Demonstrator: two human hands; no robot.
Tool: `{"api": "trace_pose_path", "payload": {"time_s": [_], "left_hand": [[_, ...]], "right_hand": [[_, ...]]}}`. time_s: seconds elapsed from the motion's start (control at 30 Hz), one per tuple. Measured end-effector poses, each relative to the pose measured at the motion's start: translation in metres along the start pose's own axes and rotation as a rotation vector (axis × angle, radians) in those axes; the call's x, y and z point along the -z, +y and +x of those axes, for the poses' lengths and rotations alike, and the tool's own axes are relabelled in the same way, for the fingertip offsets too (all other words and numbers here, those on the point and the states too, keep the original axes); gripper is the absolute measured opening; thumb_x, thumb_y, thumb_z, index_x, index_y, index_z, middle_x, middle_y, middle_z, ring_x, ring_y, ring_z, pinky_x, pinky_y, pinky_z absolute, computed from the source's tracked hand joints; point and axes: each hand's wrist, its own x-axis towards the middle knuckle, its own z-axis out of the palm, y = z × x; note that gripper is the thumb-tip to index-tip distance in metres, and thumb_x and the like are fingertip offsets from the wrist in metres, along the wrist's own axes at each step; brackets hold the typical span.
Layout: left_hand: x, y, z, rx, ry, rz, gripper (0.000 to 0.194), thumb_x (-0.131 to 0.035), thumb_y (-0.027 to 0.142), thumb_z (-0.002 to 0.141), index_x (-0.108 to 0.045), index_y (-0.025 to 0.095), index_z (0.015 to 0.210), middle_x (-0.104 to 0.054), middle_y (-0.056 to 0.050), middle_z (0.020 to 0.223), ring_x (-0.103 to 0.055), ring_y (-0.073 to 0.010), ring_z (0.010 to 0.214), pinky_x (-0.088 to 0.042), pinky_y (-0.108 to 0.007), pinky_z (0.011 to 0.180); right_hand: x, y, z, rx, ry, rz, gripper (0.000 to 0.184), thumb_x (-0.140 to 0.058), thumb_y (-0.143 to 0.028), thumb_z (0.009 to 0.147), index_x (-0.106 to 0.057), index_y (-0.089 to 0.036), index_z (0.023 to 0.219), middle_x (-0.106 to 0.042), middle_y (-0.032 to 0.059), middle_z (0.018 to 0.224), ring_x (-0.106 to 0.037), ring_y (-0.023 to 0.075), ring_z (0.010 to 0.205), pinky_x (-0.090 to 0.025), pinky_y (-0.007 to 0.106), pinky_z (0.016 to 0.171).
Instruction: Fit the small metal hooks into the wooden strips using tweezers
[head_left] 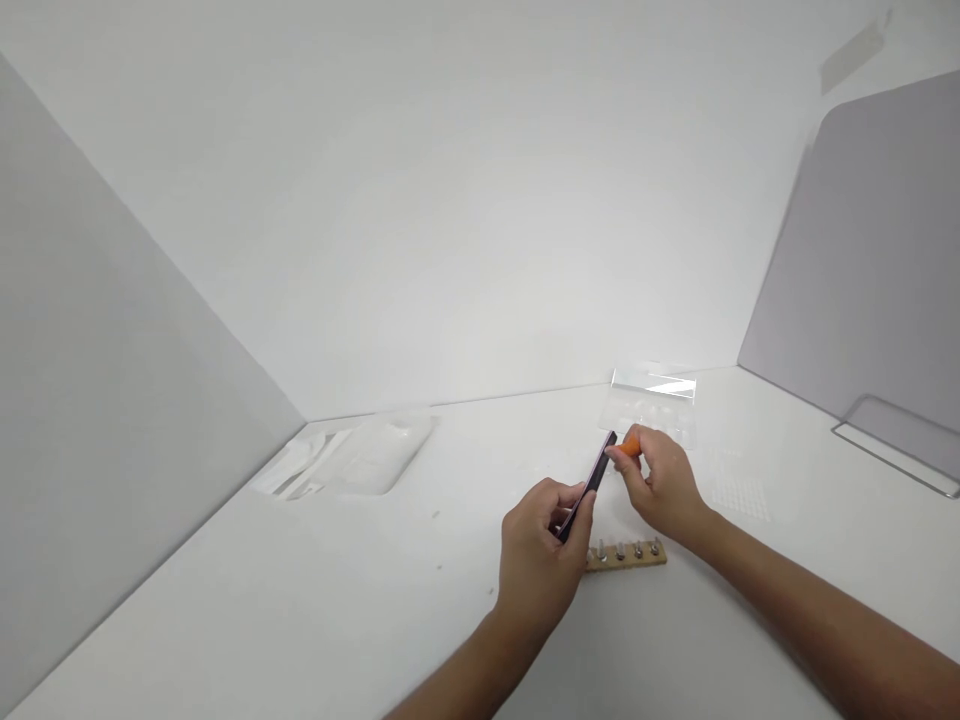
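My left hand [538, 560] is closed around the lower end of a thin, dark, phone-like slab [598, 474], held tilted and seen almost edge-on. Close to its upper end, my right hand [667, 485] pinches a small orange piece [631, 446] between thumb and fingers. Whether the orange piece touches the slab's edge I cannot tell, and its full shape is hidden by the fingers. Below the hands lies a brown wooden strip [630, 563] with several small metal and clear pegs standing along it; my left hand covers its left end.
Clear plastic bags [360, 460] lie at the back left. A transparent case [649, 405] stands behind my right hand, with a sheet of small dots [739, 497] to its right. A clear-edged tray [896, 455] leans by the grey right panel [885, 260]. Tiny bits dot the white table.
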Motion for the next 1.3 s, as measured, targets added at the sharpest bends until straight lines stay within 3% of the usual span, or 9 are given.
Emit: {"api": "trace_pose_path", "payload": {"time_s": [0.07,0.2,0.47,0.6,0.73,0.9,1.07,1.2,1.3], "left_hand": [[0.000,0.002,0.000,0.021,-0.013,-0.018,0.024,-0.063,0.038,0.093,-0.070,0.020,0.078,-0.065,0.000,0.066,-0.058,-0.0129,0.053,-0.045,-0.023,0.048],[0.000,0.003,0.000,0.038,-0.021,-0.034,0.023,-0.064,0.037,0.092,-0.071,0.020,0.079,-0.067,-0.001,0.066,-0.060,-0.0136,0.054,-0.045,-0.023,0.047],[0.000,0.003,0.000,0.115,-0.039,-0.062,0.023,-0.065,0.039,0.090,-0.072,0.020,0.080,-0.070,-0.002,0.069,-0.061,-0.0139,0.054,-0.045,-0.023,0.047],[0.001,0.005,0.000,0.149,-0.046,-0.084,0.025,-0.066,0.041,0.090,-0.072,0.019,0.080,-0.069,-0.001,0.066,-0.057,-0.0125,0.049,-0.044,-0.023,0.045],[0.003,0.006,0.001,0.121,-0.015,-0.072,0.023,-0.065,0.042,0.092,-0.073,0.021,0.086,-0.070,-0.001,0.070,-0.063,-0.0149,0.056,-0.048,-0.024,0.049],[0.005,-0.011,0.008,0.049,-0.016,0.123,0.019,-0.060,0.037,0.095,-0.070,0.022,0.091,-0.071,-0.001,0.078,-0.069,-0.0179,0.064,-0.052,-0.027,0.054],[0.011,-0.036,0.019,-0.053,0.024,0.379,0.024,-0.056,0.027,0.096,-0.065,0.027,0.118,-0.070,0.001,0.083,-0.069,-0.0184,0.071,-0.051,-0.028,0.059],[0.014,-0.049,0.022,-0.072,-0.057,0.500,0.019,-0.054,0.019,0.096,-0.070,0.026,0.103,-0.068,0.000,0.085,-0.066,-0.0173,0.073,-0.048,-0.026,0.060],[0.014,-0.050,0.023,-0.130,-0.046,0.569,0.017,-0.062,0.015,0.091,-0.074,0.025,0.097,-0.068,-0.003,0.091,-0.065,-0.0219,0.084,-0.052,-0.031,0.068]], "right_hand": [[0.002,-0.001,0.001,0.011,-0.058,0.037,0.032,-0.051,-0.034,0.104,-0.048,-0.023,0.075,-0.056,-0.0004,0.065,-0.050,0.0161,0.060,-0.039,0.031,0.058],[0.003,-0.002,0.002,-0.006,-0.009,0.003,0.032,-0.051,-0.034,0.104,-0.046,-0.023,0.074,-0.055,-0.0006,0.064,-0.049,0.0164,0.059,-0.038,0.031,0.058],[0.003,0.000,0.001,0.128,0.018,-0.074,0.031,-0.052,-0.030,0.104,-0.045,-0.023,0.075,-0.051,-0.0016,0.062,-0.046,0.0163,0.059,-0.037,0.032,0.061],[0.005,-0.002,0.000,0.193,-0.039,-0.034,0.034,-0.051,-0.031,0.105,-0.044,-0.023,0.073,-0.051,-0.0015,0.063,-0.042,0.0156,0.057,-0.036,0.032,0.061],[0.010,-0.003,0.001,0.004,-0.008,0.063,0.034,-0.052,-0.039,0.105,-0.051,-0.023,0.074,-0.057,0.0006,0.066,-0.049,0.0173,0.061,-0.040,0.034,0.061],[0.014,0.001,0.002,-0.345,0.043,0.426,0.042,-0.058,-0.059,0.099,-0.054,-0.024,0.075,-0.060,0.0021,0.070,-0.059,0.0201,0.072,-0.044,0.031,0.058],[0.014,0.007,0.003,-0.423,0.015,0.641,0.049,-0.065,-0.066,0.092,-0.053,-0.024,0.070,-0.055,0.0017,0.066,-0.059,0.0218,0.078,-0.047,0.030,0.058],[0.014,0.008,0.002,-0.465,0.015,0.664,0.050,-0.067,-0.066,0.090,-0.051,-0.024,0.069,-0.051,0.0003,0.063,-0.058,0.0214,0.079,-0.047,0.029,0.059],[0.015,0.007,0.002,-0.487,0.008,0.654,0.050,-0.067,-0.066,0.090,-0.052,-0.024,0.069,-0.052,0.0001,0.065,-0.056,0.0199,0.075,-0.047,0.029,0.060]]}}
